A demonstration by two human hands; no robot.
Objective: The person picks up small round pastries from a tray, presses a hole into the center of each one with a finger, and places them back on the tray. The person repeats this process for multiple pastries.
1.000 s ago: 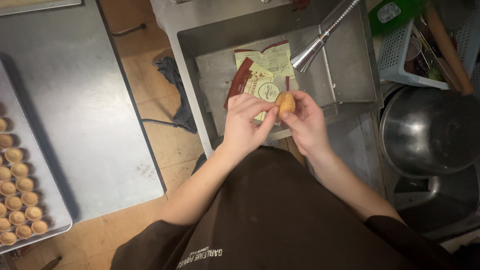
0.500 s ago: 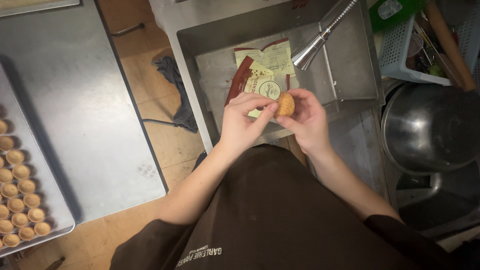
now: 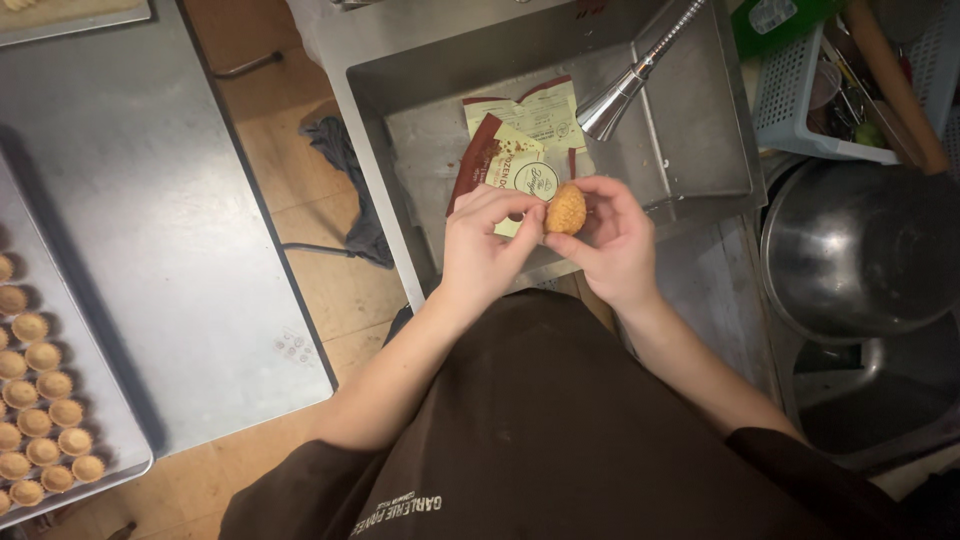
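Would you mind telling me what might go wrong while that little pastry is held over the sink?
The golden pastry piece is pinched only by the fingertips of the left hand and right hand, above the steel sink; a slip would probably drop it onto the torn packets. It looks fragile, so a harder pinch may crumble it.

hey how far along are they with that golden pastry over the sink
Already done, by the look of it: rows of small tart shells fill part of a tray on the steel table, and opened packets lie in the sink. In hand: the left hand and right hand pinch one golden pastry piece. Left: much of the tray is bare.
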